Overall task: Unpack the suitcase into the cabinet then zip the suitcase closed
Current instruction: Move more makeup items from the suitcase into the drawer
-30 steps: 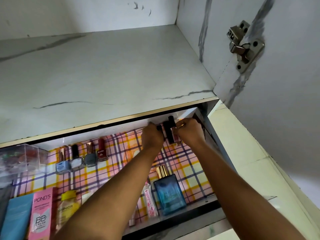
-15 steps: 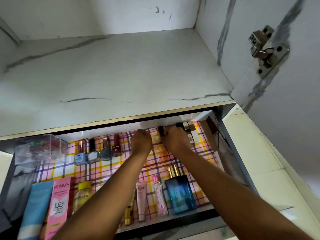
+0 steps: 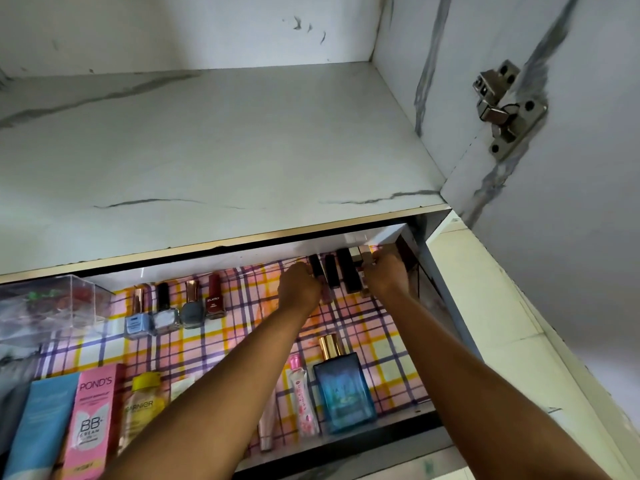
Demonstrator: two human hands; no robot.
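Both my arms reach into the lower cabinet shelf [image 3: 391, 344], lined with pink and yellow checked paper. A row of dark lipstick tubes [image 3: 347, 271] stands upright at its back right corner. My left hand [image 3: 299, 287] is closed around a slim lip gloss tube [image 3: 318, 268] at the row's left end. My right hand [image 3: 386, 277] pinches a metal-capped lipstick [image 3: 364, 259] at the right end, close to the cabinet's side wall. My fingertips are hidden behind my knuckles. The suitcase is out of view.
Several nail polish bottles [image 3: 180, 306] line the back. A clear box [image 3: 52, 306] sits at the far left. Along the front stand a blue tube [image 3: 38, 427], pink Pond's BB cream [image 3: 91, 417], yellow Garnier bottle [image 3: 143, 407], pink tube [image 3: 301, 393] and blue perfume bottle [image 3: 343, 389]. The door hinge [image 3: 505, 105] is upper right.
Both hands have shifted right toward the shelf's back corner. The lipsticks, bunched between my hands a second ago, now stand spread in a row.
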